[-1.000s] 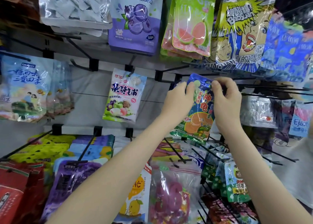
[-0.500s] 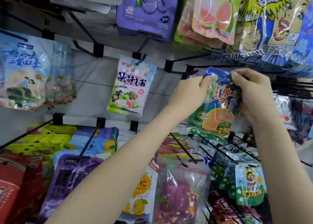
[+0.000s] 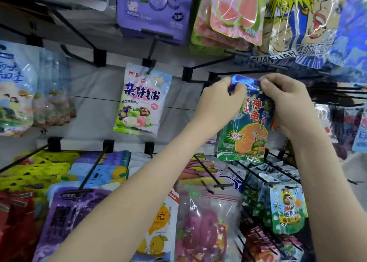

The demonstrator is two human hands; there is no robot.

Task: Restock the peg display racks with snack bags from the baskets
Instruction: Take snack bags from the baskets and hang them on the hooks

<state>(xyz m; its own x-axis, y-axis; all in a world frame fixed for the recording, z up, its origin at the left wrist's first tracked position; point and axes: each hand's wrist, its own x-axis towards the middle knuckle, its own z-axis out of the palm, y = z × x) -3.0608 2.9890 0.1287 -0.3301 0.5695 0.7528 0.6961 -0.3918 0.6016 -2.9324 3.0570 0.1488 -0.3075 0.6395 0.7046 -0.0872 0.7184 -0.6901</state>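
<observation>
A blue and green snack bag (image 3: 247, 126) with an orange slice and a turtle on it hangs between my hands in front of the peg rack. My left hand (image 3: 218, 101) pinches its top left corner. My right hand (image 3: 286, 103) pinches the top right corner and covers part of the bag's right side. The bag's blue top edge sits just below a black peg (image 3: 244, 72) that sticks out from the white back panel (image 3: 95, 107). Whether the peg passes through the bag's hole is hidden by my fingers.
A pale fruit-candy bag (image 3: 142, 101) hangs alone on the peg to the left. Purple (image 3: 156, 9), guava (image 3: 232, 13) and comic-print bags (image 3: 305, 19) hang above. Several bare black pegs (image 3: 337, 95) jut out at right. Full rows of bags (image 3: 200, 222) crowd the pegs below.
The view has moved closer to the rack and tilted. My hands keep their pinch on the bag's top corners, and the bag stays just under the peg.
</observation>
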